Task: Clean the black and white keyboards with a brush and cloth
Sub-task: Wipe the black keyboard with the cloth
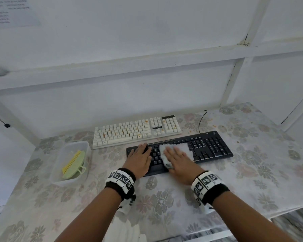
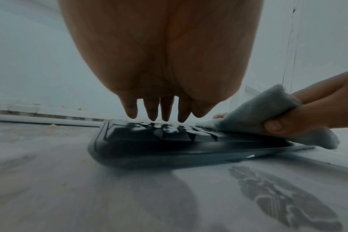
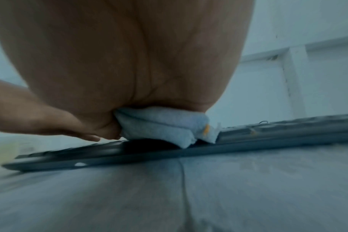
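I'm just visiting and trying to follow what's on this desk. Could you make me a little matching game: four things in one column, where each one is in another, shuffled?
Things:
1. yellow-green plastic brush
2. pale grey fluffy cloth
3. white keyboard with orange stains
4. left hand

Places:
A. at the back, nearest the wall
B. lying in the clear plastic tub
C. flat on the left end of the black keyboard
D. under the right hand, on the black keyboard's middle

Pairs: 1-B, 2-D, 3-A, 4-C
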